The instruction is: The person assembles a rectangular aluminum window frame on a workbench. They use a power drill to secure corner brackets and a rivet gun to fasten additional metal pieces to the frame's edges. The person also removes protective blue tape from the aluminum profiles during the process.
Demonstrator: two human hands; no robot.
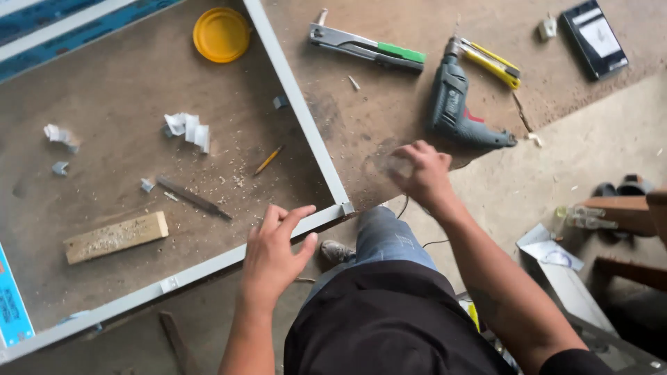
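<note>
A pale grey metal frame (306, 118) lies on a brown workboard (125, 97), its corner at the near edge. My left hand (274, 253) rests with its fingers spread on the frame's near rail, just left of that corner, and holds nothing. My right hand (420, 173) hovers blurred above the board's near edge, fingers curled. I cannot tell if anything is in it. A dark green power drill (455, 107) lies just beyond my right hand.
A rivet tool with a green grip (368, 47), a yellow utility knife (493, 62), a yellow lid (221, 33), a pencil (268, 160), a file (193, 198), a wood block (116, 237) and metal scraps (187, 128) lie on the board. Concrete floor (556, 167) is on the right.
</note>
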